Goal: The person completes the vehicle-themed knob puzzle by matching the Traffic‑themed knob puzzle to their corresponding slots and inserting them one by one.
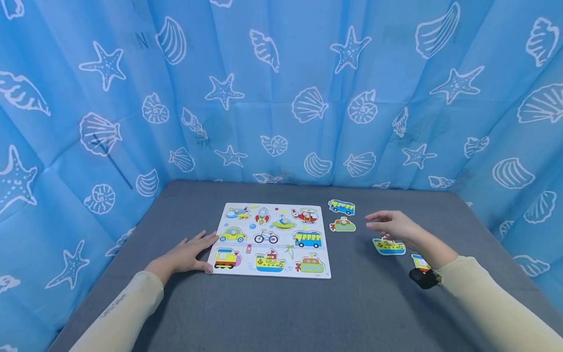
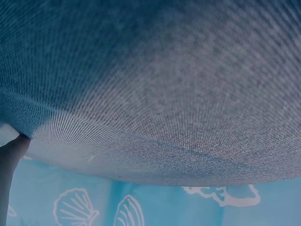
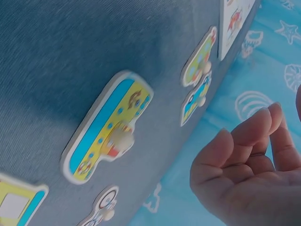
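Observation:
A white puzzle board (image 1: pixel 324 254) with coloured vehicle pictures lies on the table. My left hand (image 1: pixel 189 253) rests at the board's left edge, fingers spread; in the left wrist view only a finger (image 2: pixel 11 153) shows. Bent-fingered and holding nothing, my right hand (image 1: pixel 393 226) hovers above the table near a ship piece (image 1: pixel 389 250). That ship piece (image 3: pixel 106 129) has a round knob in the right wrist view. Right of the board lie a bus piece (image 1: pixel 341 207) and a submarine piece (image 1: pixel 345 226). A train piece (image 1: pixel 421 262) lies partly hidden under my right wrist.
A bicycle piece (image 3: pixel 101 209) lies beyond the ship in the right wrist view; my right arm hides it from the head view. Grey cloth (image 1: pixel 272 318) covers the table. A blue shell-patterned curtain (image 1: pixel 281 88) hangs around it. A black device (image 1: pixel 424 278) is on my right wrist.

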`<action>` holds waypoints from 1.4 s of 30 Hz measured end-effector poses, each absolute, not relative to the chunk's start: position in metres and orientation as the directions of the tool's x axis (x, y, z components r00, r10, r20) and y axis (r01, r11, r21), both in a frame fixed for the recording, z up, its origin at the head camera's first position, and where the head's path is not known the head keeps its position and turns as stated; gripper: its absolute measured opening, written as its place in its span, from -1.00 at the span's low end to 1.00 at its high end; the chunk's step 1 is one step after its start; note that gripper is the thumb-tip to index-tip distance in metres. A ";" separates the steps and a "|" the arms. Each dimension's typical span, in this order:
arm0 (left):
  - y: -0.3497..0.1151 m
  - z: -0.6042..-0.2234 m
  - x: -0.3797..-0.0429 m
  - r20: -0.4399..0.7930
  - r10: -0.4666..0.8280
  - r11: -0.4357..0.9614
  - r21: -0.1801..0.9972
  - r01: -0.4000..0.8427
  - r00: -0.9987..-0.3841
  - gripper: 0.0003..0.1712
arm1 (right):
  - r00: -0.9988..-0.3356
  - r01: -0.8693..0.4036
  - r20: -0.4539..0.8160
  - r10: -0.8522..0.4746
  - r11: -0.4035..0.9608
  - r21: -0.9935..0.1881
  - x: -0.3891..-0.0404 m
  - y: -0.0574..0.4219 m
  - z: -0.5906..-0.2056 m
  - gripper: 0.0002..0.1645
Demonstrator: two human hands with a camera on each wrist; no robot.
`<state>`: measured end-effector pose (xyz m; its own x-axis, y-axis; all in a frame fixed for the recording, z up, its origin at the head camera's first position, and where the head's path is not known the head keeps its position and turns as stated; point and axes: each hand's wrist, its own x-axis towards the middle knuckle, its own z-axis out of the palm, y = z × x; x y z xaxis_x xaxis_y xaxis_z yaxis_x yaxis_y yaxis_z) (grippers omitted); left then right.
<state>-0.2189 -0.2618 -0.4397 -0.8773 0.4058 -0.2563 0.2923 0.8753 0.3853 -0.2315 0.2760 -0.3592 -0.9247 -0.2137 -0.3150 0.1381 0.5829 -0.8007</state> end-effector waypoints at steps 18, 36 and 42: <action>-0.260 -0.439 -0.220 -0.264 0.392 0.884 0.374 0.281 -0.881 0.25 | -0.951 0.113 -0.261 -0.168 0.595 -0.796 -0.236 0.316 -0.366 -0.25; -0.261 -0.438 -0.218 -0.260 0.394 0.879 0.386 0.279 -0.882 0.25 | -0.929 0.176 -0.338 -0.149 0.627 -0.759 -0.253 0.356 -0.378 -0.23; -0.260 -0.437 -0.218 -0.261 0.394 0.878 0.391 0.276 -0.881 0.24 | -0.924 0.161 -0.343 -0.170 0.639 -0.752 -0.260 0.372 -0.386 -0.26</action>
